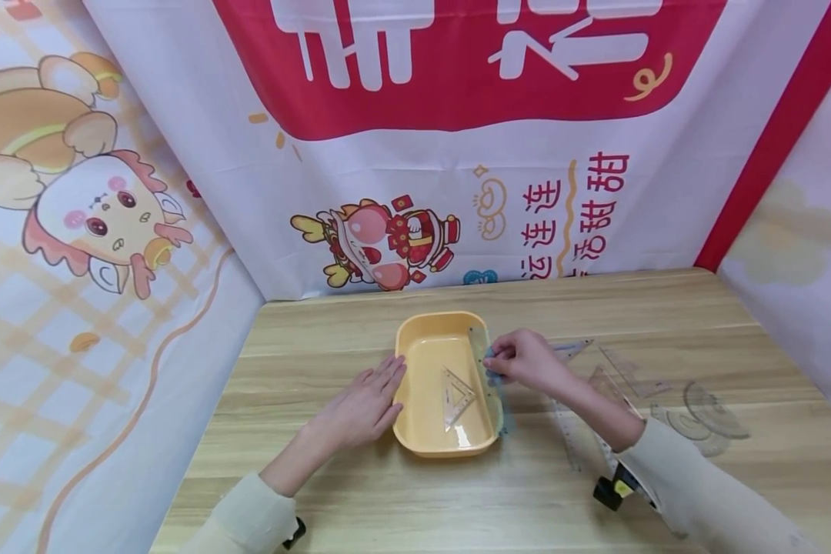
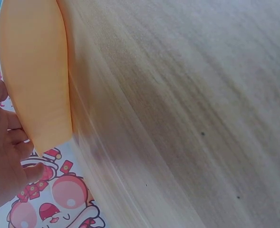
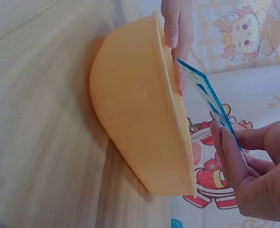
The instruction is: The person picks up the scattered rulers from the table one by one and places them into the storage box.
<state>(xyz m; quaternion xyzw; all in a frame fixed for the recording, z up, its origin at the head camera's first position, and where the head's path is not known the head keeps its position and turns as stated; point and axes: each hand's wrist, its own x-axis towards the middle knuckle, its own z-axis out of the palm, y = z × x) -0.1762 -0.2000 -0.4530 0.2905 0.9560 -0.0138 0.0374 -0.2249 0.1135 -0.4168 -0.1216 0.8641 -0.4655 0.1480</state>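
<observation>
A yellow plastic basin (image 1: pixel 405 442) stands on the wooden table. My left hand (image 1: pixel 363 404) rests on its left rim with the fingers laid out. From the other side, my right hand (image 1: pixel 529 360) pinches a clear ruler with a blue wavy edge (image 3: pixel 204 88) between thumb and fingers. This ruler is held tilted over the basin's right rim. Inside the basin lies a small clear set square (image 1: pixel 452 396). The left wrist view has the basin's outer wall (image 2: pixel 35 71) with the left fingers along its rim.
Right of the basin, partly under my right forearm, lie several clear drawing tools: a set square (image 1: pixel 626 369), a straight ruler (image 1: pixel 566 435) and protractors (image 1: pixel 709 408). A printed cloth (image 1: pixel 388 169) hangs behind the table's back edge, and another (image 1: pixel 173 269) hangs at the left.
</observation>
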